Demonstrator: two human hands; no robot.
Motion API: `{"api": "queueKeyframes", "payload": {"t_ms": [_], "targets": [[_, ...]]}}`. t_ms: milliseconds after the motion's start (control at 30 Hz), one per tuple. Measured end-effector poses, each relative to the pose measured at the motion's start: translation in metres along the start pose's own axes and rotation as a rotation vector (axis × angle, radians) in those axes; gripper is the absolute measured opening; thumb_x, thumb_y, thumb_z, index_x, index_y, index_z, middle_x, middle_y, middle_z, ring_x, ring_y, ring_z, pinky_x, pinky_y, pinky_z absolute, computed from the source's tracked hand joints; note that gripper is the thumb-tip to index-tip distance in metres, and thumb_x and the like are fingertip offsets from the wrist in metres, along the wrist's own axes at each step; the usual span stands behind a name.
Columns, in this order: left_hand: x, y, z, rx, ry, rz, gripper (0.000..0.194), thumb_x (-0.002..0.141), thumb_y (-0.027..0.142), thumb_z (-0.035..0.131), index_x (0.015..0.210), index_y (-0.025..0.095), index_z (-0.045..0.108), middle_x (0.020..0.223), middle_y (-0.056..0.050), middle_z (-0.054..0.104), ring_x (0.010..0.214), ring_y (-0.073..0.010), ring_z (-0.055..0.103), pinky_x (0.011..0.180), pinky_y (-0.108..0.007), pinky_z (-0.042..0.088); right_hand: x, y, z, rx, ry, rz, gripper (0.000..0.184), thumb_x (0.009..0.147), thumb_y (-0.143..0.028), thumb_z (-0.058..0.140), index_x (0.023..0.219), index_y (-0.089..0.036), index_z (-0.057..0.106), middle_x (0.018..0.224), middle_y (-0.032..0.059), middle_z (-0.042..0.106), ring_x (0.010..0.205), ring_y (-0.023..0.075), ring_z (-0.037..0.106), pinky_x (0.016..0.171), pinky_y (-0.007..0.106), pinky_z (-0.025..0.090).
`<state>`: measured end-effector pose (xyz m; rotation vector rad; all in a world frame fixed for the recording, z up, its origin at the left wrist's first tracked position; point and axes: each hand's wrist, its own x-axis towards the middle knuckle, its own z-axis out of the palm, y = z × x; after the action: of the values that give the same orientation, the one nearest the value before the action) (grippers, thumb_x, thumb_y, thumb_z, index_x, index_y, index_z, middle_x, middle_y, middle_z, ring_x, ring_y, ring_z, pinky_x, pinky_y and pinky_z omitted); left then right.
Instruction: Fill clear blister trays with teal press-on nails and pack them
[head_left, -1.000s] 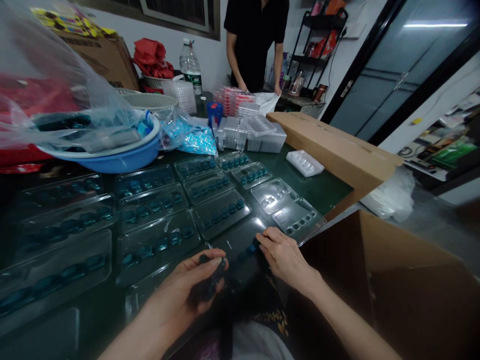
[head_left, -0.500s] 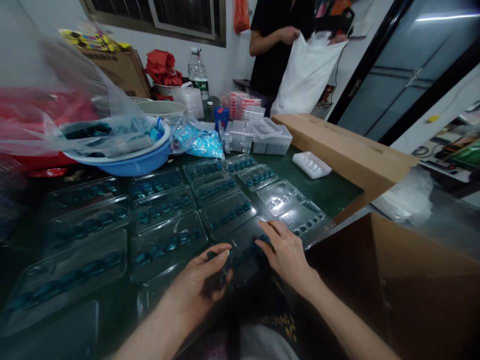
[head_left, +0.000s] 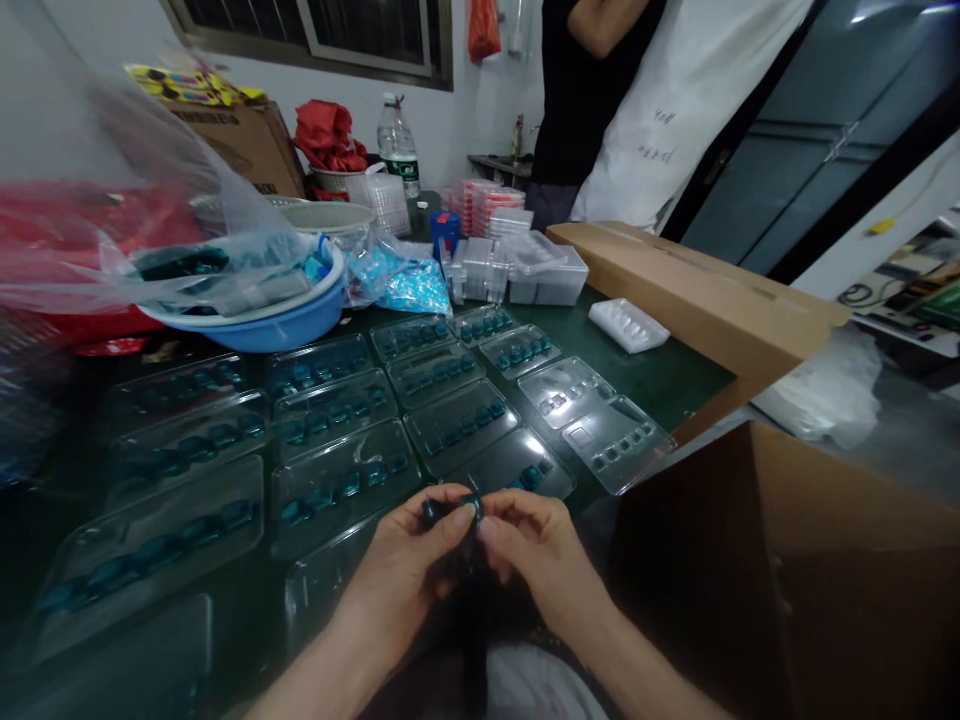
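Note:
My left hand is closed, with a small dark teal plastic piece between thumb and fingertips. A second dark piece shows among its fingers. My right hand meets it and pinches the same teal piece from the other side. Just beyond my hands lies a clear plastic tray with a teal piece in it. Several similar clear trays lie in rows to the left, with teal pieces in their pockets. At the right are two clear trays without teal pieces.
Behind the trays stand a blue basin, a bag of bright blue bits and clear plastic boxes. A white moulded tray lies near cardboard boxes on the right. A person stands beyond with a large white sack.
My right hand has moved left from the near tray to my left hand, and both now grip a teal piece. The person in the back has raised the white sack and shifted right.

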<state>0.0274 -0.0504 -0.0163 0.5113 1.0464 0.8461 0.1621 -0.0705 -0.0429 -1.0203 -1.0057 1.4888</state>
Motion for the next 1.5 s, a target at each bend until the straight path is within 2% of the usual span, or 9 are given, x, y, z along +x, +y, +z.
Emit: {"api": "queueKeyframes", "payload": {"t_ms": [200,400,633,767,967,1100,1300,1400,1500], "targets": [[-0.002,0.003,-0.001,0.050,0.030,-0.004,0.032,0.055,0.022,0.075,0.084,0.017,0.062,0.057,0.002,0.056,0.043,-0.0070,0.047,0.035,-0.017,0.028,0.002,0.003,-0.001,0.163,-0.044,0.066,0.016,0.071,-0.027,0.064,0.076,-0.016,0.053,0.055,-0.0059,0.047,0.043,0.0040,0.040,0.041,0.016,0.031],[-0.001,-0.001,-0.008,0.106,0.052,0.017,0.028,0.057,0.022,0.074,0.081,0.017,0.062,0.059,0.002,0.055,0.046,-0.0071,0.047,0.037,-0.017,0.028,0.002,-0.002,0.002,0.071,-0.017,-0.028,0.014,0.067,-0.020,0.064,0.071,-0.017,0.051,0.083,-0.0009,0.052,0.058,0.0059,0.047,0.044,0.016,0.036],[0.001,0.006,-0.013,0.089,-0.040,-0.038,0.016,0.063,0.023,0.070,0.074,0.017,0.060,0.054,0.003,0.051,0.044,-0.0064,0.043,0.037,-0.018,0.025,0.001,-0.001,0.005,-0.048,0.034,-0.111,0.014,0.065,-0.012,0.062,0.068,-0.017,0.049,0.089,0.0012,0.055,0.076,0.0115,0.053,0.063,0.021,0.043],[-0.002,0.010,-0.011,0.137,-0.091,-0.044,0.012,0.066,0.023,0.067,0.071,0.016,0.059,0.055,0.002,0.050,0.045,-0.0063,0.043,0.038,-0.018,0.024,0.000,-0.001,0.004,-0.011,0.002,-0.095,0.016,0.066,-0.014,0.062,0.070,-0.018,0.048,0.082,-0.0005,0.055,0.069,0.0095,0.051,0.060,0.020,0.040],[-0.004,0.007,-0.010,0.213,-0.162,-0.033,0.012,0.070,0.025,0.063,0.070,0.013,0.059,0.053,0.001,0.048,0.044,-0.0060,0.040,0.038,-0.018,0.022,0.001,0.000,-0.001,0.193,-0.092,0.077,0.035,0.056,-0.017,0.070,0.082,-0.022,0.046,0.074,-0.0055,0.050,0.055,0.0048,0.040,0.047,0.015,0.030],[-0.005,0.007,-0.010,0.221,-0.164,-0.042,0.012,0.070,0.024,0.063,0.070,0.014,0.057,0.053,0.001,0.047,0.044,-0.0053,0.039,0.038,-0.017,0.021,0.002,0.002,-0.002,0.232,-0.087,0.099,0.034,0.058,-0.017,0.069,0.082,-0.022,0.046,0.068,-0.0073,0.045,0.048,0.0032,0.033,0.041,0.014,0.024],[-0.005,0.006,-0.008,0.137,-0.187,-0.038,0.011,0.072,0.023,0.061,0.071,0.016,0.053,0.052,0.002,0.046,0.046,-0.0060,0.042,0.038,-0.015,0.023,0.001,0.003,-0.004,0.172,-0.065,0.000,0.027,0.067,-0.021,0.065,0.088,-0.022,0.047,0.072,-0.0054,0.045,0.048,0.0030,0.034,0.039,0.014,0.024],[-0.001,0.003,-0.005,0.107,-0.119,-0.058,0.012,0.071,0.022,0.062,0.069,0.016,0.051,0.053,0.004,0.044,0.047,-0.0054,0.044,0.040,-0.014,0.029,-0.001,0.002,-0.006,-0.110,0.010,-0.156,0.019,0.070,-0.018,0.062,0.087,-0.021,0.053,0.071,-0.0040,0.047,0.057,0.0056,0.042,0.047,0.017,0.033],[0.004,0.001,-0.003,0.074,-0.036,-0.140,0.013,0.068,0.019,0.063,0.071,0.016,0.051,0.056,0.004,0.045,0.047,-0.0050,0.046,0.042,-0.014,0.034,-0.003,-0.001,-0.011,-0.404,0.062,-0.348,0.023,0.072,-0.017,0.061,0.094,-0.022,0.058,0.083,-0.0004,0.052,0.061,0.0069,0.045,0.053,0.020,0.038]]}}
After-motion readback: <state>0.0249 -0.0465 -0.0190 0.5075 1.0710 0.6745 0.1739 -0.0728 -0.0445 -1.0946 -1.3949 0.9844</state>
